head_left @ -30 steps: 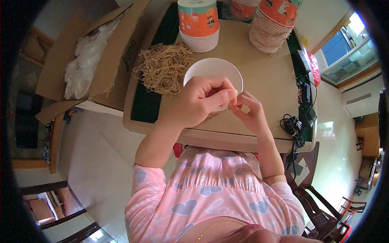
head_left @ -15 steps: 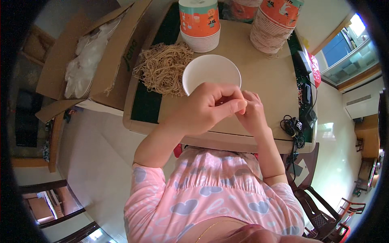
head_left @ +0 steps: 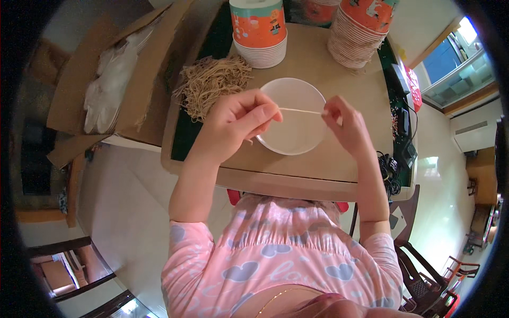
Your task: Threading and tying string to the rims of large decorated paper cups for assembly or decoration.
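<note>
A thin beige string (head_left: 301, 111) is stretched between my two hands, over a white paper bowl (head_left: 291, 140). My left hand (head_left: 236, 119) pinches one end at the bowl's left rim; a short tail of string hangs below it. At the right rim, my right hand (head_left: 347, 123) pinches the other end. A tangled heap of beige strings (head_left: 209, 85) lies beyond my left hand. Farther back stands a stack of paper bowls (head_left: 260, 32) with an orange and teal printed band on the top one.
Another bowl stack (head_left: 360, 32), with string about its sides, stands at the back right. Black cables (head_left: 389, 172) lie along the table's right edge. Left of the table (head_left: 339, 159) is an open cardboard box (head_left: 146, 85) holding white plastic-wrapped things (head_left: 114, 79).
My hands have drawn apart from close together, pulling the string straight between them. The bowl now appears a little farther right and nearer.
</note>
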`<action>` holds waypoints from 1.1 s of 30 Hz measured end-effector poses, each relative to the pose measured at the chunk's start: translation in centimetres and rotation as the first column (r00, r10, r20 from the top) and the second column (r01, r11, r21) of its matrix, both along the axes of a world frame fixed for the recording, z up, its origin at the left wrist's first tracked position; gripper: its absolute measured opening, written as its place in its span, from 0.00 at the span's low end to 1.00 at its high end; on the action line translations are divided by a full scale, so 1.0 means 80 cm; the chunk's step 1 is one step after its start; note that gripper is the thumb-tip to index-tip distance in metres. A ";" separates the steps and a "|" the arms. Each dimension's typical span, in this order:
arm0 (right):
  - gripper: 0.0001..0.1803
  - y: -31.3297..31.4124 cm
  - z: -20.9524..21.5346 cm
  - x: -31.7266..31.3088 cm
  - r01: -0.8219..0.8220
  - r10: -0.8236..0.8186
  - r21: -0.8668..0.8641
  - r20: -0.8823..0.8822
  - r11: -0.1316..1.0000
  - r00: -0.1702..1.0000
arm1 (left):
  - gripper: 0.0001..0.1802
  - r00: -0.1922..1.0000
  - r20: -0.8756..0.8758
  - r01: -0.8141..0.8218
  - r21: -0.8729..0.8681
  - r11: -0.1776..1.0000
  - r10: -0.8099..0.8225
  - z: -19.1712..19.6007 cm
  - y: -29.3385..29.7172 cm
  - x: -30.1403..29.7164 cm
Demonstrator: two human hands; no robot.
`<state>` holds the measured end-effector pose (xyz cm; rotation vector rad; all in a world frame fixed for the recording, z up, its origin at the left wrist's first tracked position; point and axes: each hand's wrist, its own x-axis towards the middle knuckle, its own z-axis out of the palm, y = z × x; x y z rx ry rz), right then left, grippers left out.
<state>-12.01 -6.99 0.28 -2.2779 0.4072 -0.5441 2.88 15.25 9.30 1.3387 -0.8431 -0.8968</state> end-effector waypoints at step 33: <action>0.08 0.125 -0.080 -0.068 -0.054 0.168 0.785 -0.065 0.617 0.984 | 0.06 0.923 -0.370 -0.116 -0.013 0.993 0.103 -0.162 -0.023 -0.071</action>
